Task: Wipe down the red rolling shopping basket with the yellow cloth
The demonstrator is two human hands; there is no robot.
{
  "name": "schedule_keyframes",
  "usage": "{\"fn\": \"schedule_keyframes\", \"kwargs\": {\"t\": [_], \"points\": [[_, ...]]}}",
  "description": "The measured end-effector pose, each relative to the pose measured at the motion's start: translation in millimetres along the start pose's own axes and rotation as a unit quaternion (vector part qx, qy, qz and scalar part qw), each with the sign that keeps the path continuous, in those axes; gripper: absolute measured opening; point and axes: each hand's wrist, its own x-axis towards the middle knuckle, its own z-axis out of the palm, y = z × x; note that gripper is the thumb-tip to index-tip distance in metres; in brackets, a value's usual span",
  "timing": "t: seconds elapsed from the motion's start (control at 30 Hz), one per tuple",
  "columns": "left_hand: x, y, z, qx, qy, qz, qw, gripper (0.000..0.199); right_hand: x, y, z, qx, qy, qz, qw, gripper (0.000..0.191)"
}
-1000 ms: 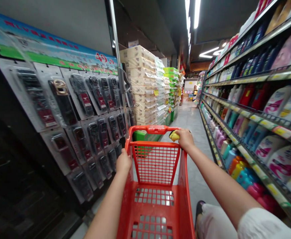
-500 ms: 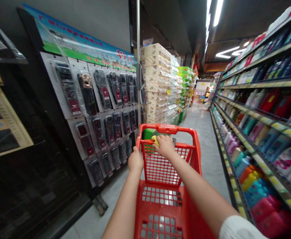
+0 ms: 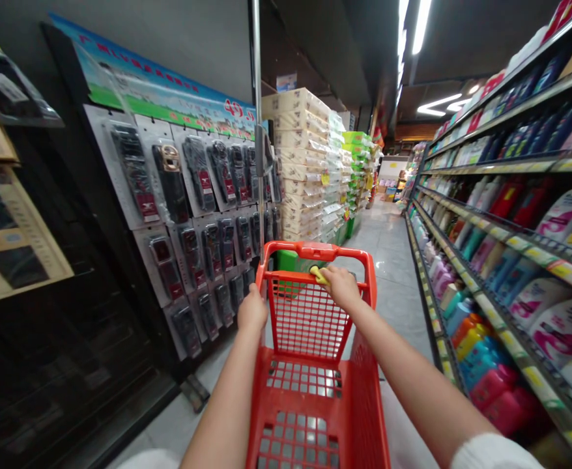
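Observation:
A red shopping cart (image 3: pixel 310 384) with a grid basket and a raised frame stands right in front of me. My left hand (image 3: pixel 253 311) is closed around the left side of its frame. Near the middle right of the cart's crossbar, my right hand (image 3: pixel 341 286) is closed on a small yellow item (image 3: pixel 319 276), its knuckles up by the bar. What the yellow item is cannot be made out. The cart's floor shows bare grid with grey tiles beneath.
A display of packaged belts (image 3: pixel 198 176) hangs at the left, beside a metal pole (image 3: pixel 258 78). Stacked cream-coloured packs (image 3: pixel 300 169) and green packs (image 3: pixel 359 163) line the aisle's left. Shelves of bottles (image 3: pixel 530 260) run along the right. A tiled floor (image 3: pixel 393 260) leads ahead.
The cart and both hands sit slightly further left in view. The right hand has shifted toward the right along the crossbar, with the yellow item still at its fingers.

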Motion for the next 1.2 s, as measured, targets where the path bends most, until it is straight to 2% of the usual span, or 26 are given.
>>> {"fn": "schedule_keyframes", "kwargs": {"t": [0.1, 0.2, 0.33, 0.4, 0.47, 0.5, 0.53, 0.6, 0.7, 0.9, 1.0, 1.1, 1.2], "points": [[6.6, 5.6, -4.1, -0.002, 0.000, -0.014, 1.000, 0.023, -5.9, -0.3, 1.8, 0.005, 0.006, 0.010, 1.000, 0.024], [18.0, 11.3, -7.3, -0.008, 0.020, -0.022, 1.000, 0.025, -0.5, -4.9, 7.1, 0.022, 0.024, -0.003, 0.999, 0.024], [28.8, 8.9, -8.7, -0.021, 0.029, 0.011, 0.999, 0.026, 22.7, 14.6, 2.3, 0.135, 0.023, -0.043, 0.990, 0.019], [30.6, 4.3, -9.3, -0.025, 0.019, 0.022, 0.999, 0.028, 39.5, 29.1, -7.1, 0.189, 0.087, -0.026, 0.978, 0.022], [31.0, -0.9, -10.4, -0.028, 0.008, 0.037, 0.999, 0.029, 56.3, 37.4, -15.4, 0.186, 0.192, 0.024, 0.963, 0.029], [31.0, -3.4, -11.0, -0.031, 0.005, 0.048, 0.998, 0.029, 63.9, 37.5, -17.3, 0.164, 0.219, 0.053, 0.960, 0.032], [30.8, -5.9, -11.5, -0.035, 0.004, 0.060, 0.998, 0.029, 70.6, 34.5, -17.4, 0.132, 0.220, 0.078, 0.963, 0.033], [30.1, -10.5, -12.2, -0.037, 0.004, 0.075, 0.996, 0.030, 81.9, 20.3, -13.1, 0.063, 0.167, 0.112, 0.978, 0.035], [28.2, -15.4, -12.6, -0.026, -0.004, 0.062, 0.998, 0.032, 98.2, -12.9, -3.6, -0.012, 0.099, 0.108, 0.989, 0.038], [24.2, -15.4, -10.8, -0.033, -0.002, 0.050, 0.998, 0.039, 142.6, -79.9, -1.9, -0.043, 0.035, -0.016, 0.998, 0.036], [24.0, -13.2, -8.4, -0.034, 0.008, 0.041, 0.999, 0.039, 160.9, -104.0, 0.8, 0.007, 0.018, -0.101, 0.995, 0.034], [23.8, -11.4, -6.3, -0.042, 0.019, 0.029, 0.999, 0.040, 166.9, -118.3, 11.4, 0.119, 0.027, -0.179, 0.976, 0.037], [22.7, -10.5, -5.6, -0.047, 0.024, 0.027, 0.998, 0.039, 156.5, -125.7, 26.8, 0.236, 0.041, -0.198, 0.950, 0.046]]}}
